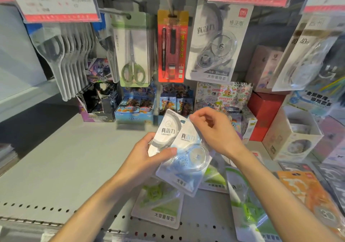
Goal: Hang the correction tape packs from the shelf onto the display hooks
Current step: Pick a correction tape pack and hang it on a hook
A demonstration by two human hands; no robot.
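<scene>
Here the left hand (149,154) gripped two packs (183,155) above the near shelf (74,157); the right hand (214,129) pinched the front pack's top. Separating them carelessly could drop one among the green packs (158,202).

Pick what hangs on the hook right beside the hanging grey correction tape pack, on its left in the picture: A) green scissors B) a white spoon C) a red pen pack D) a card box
C: the red pen pack hangs directly beside the grey correction tape pack; the green scissors hang one hook further over.
</scene>
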